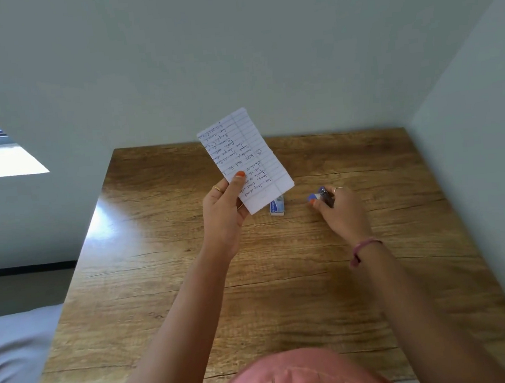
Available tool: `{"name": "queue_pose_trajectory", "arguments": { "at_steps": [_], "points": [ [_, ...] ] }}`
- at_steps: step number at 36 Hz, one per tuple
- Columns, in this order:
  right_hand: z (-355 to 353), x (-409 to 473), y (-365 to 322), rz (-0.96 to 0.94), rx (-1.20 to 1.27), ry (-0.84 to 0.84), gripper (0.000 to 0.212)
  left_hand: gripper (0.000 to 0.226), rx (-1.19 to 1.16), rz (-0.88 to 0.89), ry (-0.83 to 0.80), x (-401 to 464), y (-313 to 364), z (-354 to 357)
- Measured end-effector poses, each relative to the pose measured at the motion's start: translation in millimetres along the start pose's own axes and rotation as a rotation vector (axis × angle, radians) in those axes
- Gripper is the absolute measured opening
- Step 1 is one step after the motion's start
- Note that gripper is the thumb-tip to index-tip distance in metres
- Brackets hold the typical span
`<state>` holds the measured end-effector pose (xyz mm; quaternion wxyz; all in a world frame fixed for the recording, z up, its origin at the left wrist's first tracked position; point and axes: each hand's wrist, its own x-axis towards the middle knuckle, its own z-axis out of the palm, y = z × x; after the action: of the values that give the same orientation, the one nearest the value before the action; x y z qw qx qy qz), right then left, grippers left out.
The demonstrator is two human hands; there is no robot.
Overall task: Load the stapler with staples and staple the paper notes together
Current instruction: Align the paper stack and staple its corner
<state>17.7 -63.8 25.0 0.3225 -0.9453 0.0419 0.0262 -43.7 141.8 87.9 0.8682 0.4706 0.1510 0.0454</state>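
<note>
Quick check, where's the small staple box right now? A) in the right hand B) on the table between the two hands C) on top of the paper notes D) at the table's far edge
B: the staple box lies on the table, just below the paper notes held up by the left hand, while the right hand grips the stapler.

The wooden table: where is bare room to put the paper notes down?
The table is bare left of the left hand, and along the near edge. It is crowded mid-table: staple box and stapler in the right hand.

Wood-grain table (283,280) with a glossy sheen; matt lined paper notes (251,157); blue plastic stapler (322,196).
</note>
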Motion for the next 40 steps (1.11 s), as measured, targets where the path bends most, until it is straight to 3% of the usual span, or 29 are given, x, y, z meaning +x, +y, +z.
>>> {"name": "queue_pose_trajectory", "arguments": {
  "at_steps": [9, 14, 17, 19, 22, 24, 33, 40],
  "points": [
    [15, 10, -9, -0.023, -0.219, 0.094, 0.048, 0.017, 0.021, -0.044, -0.044, 1, -2, 0],
    [7, 5, -18, 0.011, -0.268, 0.008, 0.052, 0.016, 0.052, -0.069, -0.074, 1, -3, -1],
    [-8, -1, -33, -0.085, -0.116, 0.092, 0.058, 0.017, 0.069, -0.078, -0.110, 1, -3, -3],
    [-22, -4, -46, -0.105, 0.102, 0.065, 0.048, 0.016, 0.078, -0.095, -0.130, 1, -2, -5],
    [-44, -9, -67, 0.009, 0.631, -0.257, 0.040, 0.016, 0.097, -0.120, -0.174, 0, -1, -7],
    [-53, -10, -73, 0.010, 0.795, -0.441, 0.043, 0.017, 0.110, -0.127, -0.212, 0, 1, -7],
    [-56, -10, -75, -0.002, 0.884, -0.559, 0.040, 0.028, 0.191, -0.119, -0.242, 6, 12, -13],
    [-60, -10, -76, 0.030, 0.907, -0.660, 0.047, 0.021, 0.303, -0.118, -0.305, 13, 29, -18]
  ]
}}
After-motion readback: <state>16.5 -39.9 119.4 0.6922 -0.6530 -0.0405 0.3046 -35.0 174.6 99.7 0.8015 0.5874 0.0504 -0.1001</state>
